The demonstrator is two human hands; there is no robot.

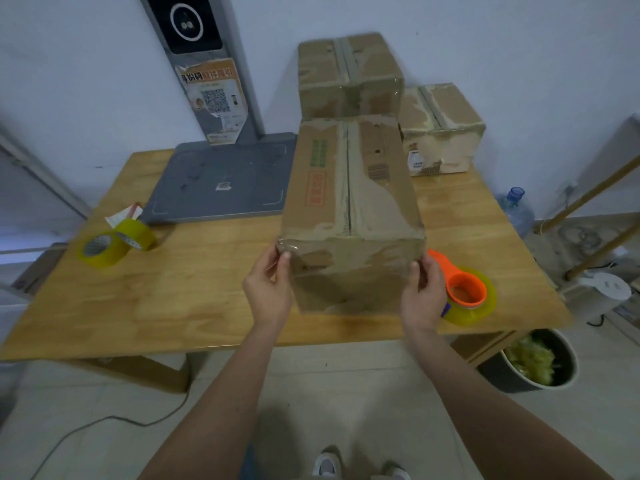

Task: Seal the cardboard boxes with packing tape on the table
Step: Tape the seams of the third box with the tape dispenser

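Both hands steady the box at the surface's near edge.

Your left hand (268, 289) and right hand (424, 292) pinch the front corners of the cardboard box (349, 209); keep it square and press the clear tape flat over the edge. It's worn and scuffed, its centre seam showing, with the tape dispenser (465, 292) just beside your right hand.

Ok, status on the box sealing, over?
Both hands, left and right, gripping near box corners. Top seam untaped. Tape dispenser beside right hand. Nothing blocking.
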